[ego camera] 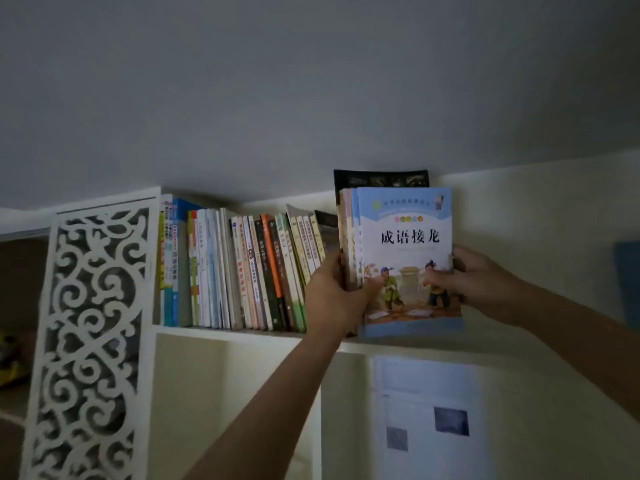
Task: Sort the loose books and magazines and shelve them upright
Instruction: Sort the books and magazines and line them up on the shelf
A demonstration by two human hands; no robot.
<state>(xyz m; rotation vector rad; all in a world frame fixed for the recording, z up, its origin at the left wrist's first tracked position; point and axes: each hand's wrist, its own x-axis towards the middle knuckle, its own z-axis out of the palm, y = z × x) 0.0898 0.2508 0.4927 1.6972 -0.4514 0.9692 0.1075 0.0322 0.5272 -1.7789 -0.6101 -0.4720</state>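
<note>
white fretwork and paper on the wall

a carved white scrollwork panel (pixel 93 341) stands at the left; a printed sheet (pixel 427 414) hangs on the cream wall (pixel 540 216) below, under a grey ceiling (pixel 311 81).

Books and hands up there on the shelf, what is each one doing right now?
Blue-cover book: upright, cover facing out, front of a small stack held in both hands.
Black book: upright behind that stack.
Row of books: standing on the shelf, the right ones leaning.
Left hand: grips the stack's left edge.
Right hand: grips its right edge.
Paper sheet: flat on the panel below.
</note>
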